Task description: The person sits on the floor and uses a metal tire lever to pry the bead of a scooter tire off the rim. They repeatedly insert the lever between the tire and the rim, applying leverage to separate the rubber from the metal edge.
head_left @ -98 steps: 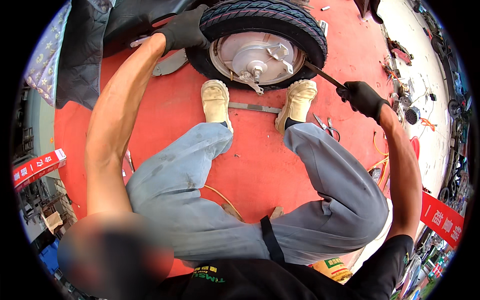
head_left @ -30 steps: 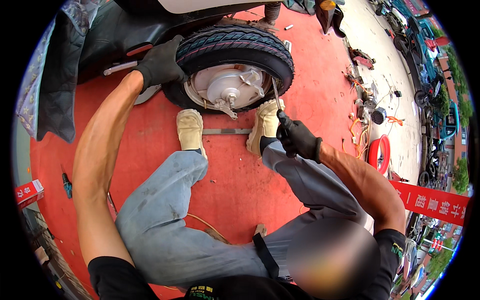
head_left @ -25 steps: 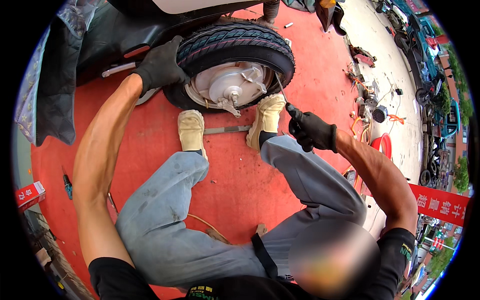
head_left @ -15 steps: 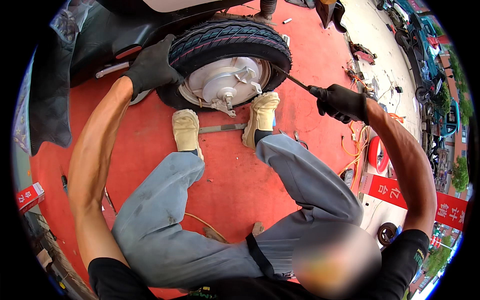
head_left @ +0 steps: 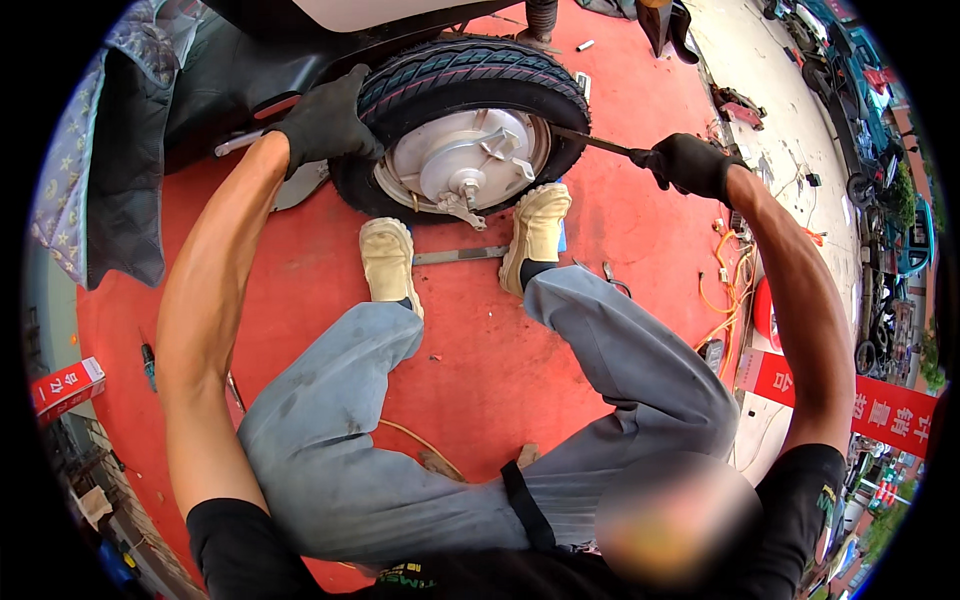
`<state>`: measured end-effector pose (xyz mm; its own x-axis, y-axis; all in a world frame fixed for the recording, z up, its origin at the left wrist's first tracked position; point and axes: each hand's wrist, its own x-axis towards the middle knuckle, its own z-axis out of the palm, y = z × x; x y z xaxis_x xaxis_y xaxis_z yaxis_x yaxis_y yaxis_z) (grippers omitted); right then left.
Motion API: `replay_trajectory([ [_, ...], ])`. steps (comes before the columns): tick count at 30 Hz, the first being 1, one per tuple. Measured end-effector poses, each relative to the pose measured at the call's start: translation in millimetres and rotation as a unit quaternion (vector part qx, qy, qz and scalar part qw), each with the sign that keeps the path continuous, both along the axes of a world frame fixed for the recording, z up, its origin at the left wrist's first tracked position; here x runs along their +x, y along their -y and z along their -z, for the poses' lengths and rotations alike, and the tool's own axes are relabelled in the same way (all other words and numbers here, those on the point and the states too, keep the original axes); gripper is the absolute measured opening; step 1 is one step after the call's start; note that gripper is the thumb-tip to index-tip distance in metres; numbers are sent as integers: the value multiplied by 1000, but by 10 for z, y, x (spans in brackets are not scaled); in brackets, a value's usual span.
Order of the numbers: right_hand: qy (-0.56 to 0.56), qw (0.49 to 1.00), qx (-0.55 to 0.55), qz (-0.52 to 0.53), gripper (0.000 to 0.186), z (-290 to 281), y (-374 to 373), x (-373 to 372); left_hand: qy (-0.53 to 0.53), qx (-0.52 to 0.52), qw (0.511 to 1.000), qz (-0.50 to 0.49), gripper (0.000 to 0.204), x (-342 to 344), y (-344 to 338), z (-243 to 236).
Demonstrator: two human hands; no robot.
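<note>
Head view: a flat bar [head_left: 460, 256] is laid between beige shoes [head_left: 386, 262]. Just beyond, a tyred wheel [head_left: 463, 153] is clasped at its left by the curled left hand [head_left: 328, 120]; at its right rim, a lever [head_left: 598, 142] is gripped in the closed right hand [head_left: 690, 167].

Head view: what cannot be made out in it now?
Head view:
Flat dark metal lever: grip end, inside the black-gloved right hand.
Black treaded rubber tyre: left side, partly behind the black-gloved left hand.
Black-and-white vehicle body: top, cut off by picture's edge.
Grey fabric trousers: partly under round blur.
</note>
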<state>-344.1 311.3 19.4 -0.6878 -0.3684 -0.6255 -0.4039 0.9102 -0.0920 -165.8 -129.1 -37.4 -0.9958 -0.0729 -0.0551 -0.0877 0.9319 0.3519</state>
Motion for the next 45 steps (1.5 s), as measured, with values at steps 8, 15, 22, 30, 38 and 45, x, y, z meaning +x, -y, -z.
replay_trajectory([
  [8, 56, 994, -94, 31, 55, 473, -324, 108, 96, -83, 991, 46, 114, -507, -421, -578],
  [15, 179, 956, -150, 177, 62, 1188, -131, 843, 209, -312, 906, 193, 100, -1003, -1856, -1441],
  [22, 259, 874, -295, 286, 63, 2019, -158, 1486, -127, 81, 939, 310, 81, -794, -1195, -1191],
  [30, 345, 808, -329, 346, 62, 2356, 58, 1713, -69, 302, 946, -100, 88, 594, 580, 1019],
  [38, 427, 736, -374, 370, 61, 2489, 285, 2011, -122, 361, 924, -44, 70, 69, 400, 699],
  [45, 541, 560, -472, 413, 57, 2910, 860, 2571, -154, 294, 943, 15, 83, -307, 336, 509],
])
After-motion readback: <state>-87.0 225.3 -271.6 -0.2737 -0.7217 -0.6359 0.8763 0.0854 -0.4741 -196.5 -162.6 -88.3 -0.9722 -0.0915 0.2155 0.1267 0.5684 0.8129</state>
